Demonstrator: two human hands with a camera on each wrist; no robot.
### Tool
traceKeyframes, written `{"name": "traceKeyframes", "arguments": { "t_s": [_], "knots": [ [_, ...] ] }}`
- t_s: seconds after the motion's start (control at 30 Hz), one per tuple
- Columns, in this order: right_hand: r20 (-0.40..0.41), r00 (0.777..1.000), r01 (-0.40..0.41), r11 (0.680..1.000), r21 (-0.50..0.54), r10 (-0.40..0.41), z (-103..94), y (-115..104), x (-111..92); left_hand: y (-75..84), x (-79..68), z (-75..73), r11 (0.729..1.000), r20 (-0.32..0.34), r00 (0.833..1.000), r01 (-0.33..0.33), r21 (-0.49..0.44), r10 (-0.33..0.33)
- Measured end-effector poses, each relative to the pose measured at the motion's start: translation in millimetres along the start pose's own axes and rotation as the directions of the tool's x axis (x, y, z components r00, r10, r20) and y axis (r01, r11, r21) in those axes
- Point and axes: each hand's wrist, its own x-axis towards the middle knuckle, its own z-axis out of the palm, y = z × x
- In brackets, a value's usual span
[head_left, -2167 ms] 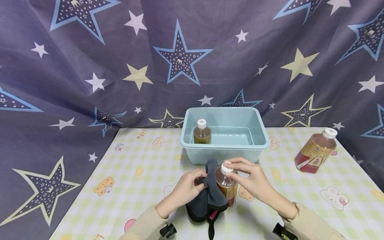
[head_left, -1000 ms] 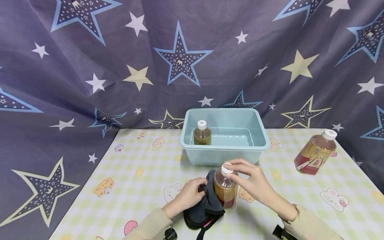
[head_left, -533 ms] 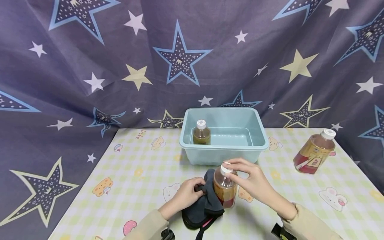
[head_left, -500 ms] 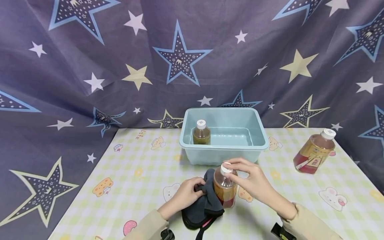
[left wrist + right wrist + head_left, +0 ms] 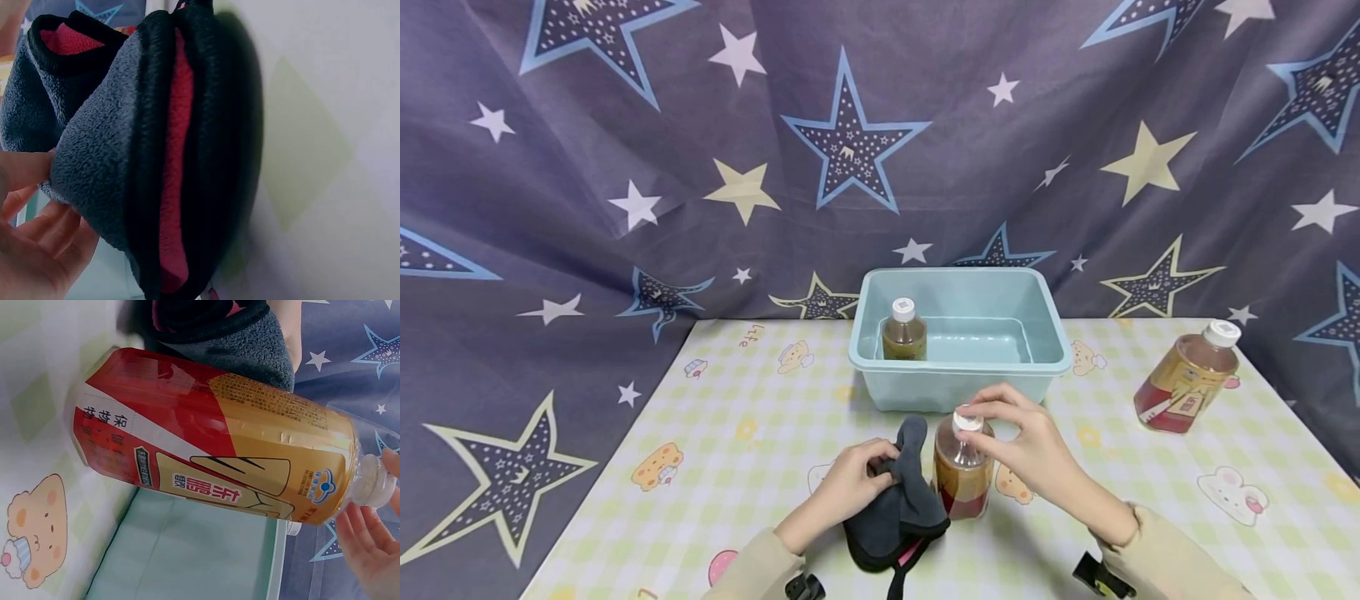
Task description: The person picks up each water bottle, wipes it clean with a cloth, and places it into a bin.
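Note:
My left hand (image 5: 844, 487) grips a dark grey towelling cloth (image 5: 891, 517) with black binding, a black loop and a pink side showing in the folds. In the left wrist view the cloth (image 5: 103, 150) is bunched, with fingers on its grey side. Just right of it, a drink bottle (image 5: 964, 483) stands upright on the table, with a red and gold label and white cap. My right hand (image 5: 1026, 437) pinches the cap between thumb and fingers. The right wrist view shows the bottle (image 5: 219, 444) close up, with the cloth (image 5: 250, 356) beside its label.
Behind the hands is a light blue plastic tub (image 5: 962, 387) with one white-capped bottle (image 5: 905, 337) inside. Another red and gold bottle (image 5: 1183, 383) stands at the right. A checked, cartoon-printed cover (image 5: 737, 467) lies on the table, and a starry curtain (image 5: 700, 108) hangs behind.
Over the last half second the cloth has shifted left from the bottle and its top has risen. Earlier, it slid down along the bottle's side. The right hand stays at the cap.

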Motion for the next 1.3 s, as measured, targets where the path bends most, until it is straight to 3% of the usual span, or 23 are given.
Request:
{"name": "traceKeyframes", "arguments": {
  "t_s": [0.33, 0.8, 0.97, 1.13, 1.3],
  "knots": [
    [0.004, 1.0, 0.024, 0.999, 0.041, -0.024, -0.7, 3.3, -0.1, -1.0, -2.0, -5.9, 1.0, -0.012, 1.0, 0.003, -0.03, -0.003],
    [0.118, 0.993, 0.007, 0.997, 0.08, -0.017, -6.6, 3.3, -1.0, -0.4, -3.7, -7.9, 1.0, -0.004, 1.0, -0.008, -0.028, 0.008],
    [0.071, 0.997, -0.011, 1.0, 0.025, 0.01, -4.5, 2.4, -0.1, -0.1, -4.6, -8.3, 1.0, -0.005, 1.0, -0.006, -0.027, 0.006],
    [0.001, 1.0, 0.007, 1.0, -0.024, -0.007, -0.3, 4.0, 0.2, 0.0, -4.6, -8.3, 1.0, -0.01, 1.0, -0.015, -0.028, 0.015],
    [-0.02, 1.0, 0.015, 0.999, -0.038, -0.015, 1.2, 2.8, 0.2, 0.5, -5.0, -8.9, 1.0, -0.012, 1.0, -0.015, -0.026, 0.015]
  ]
}}
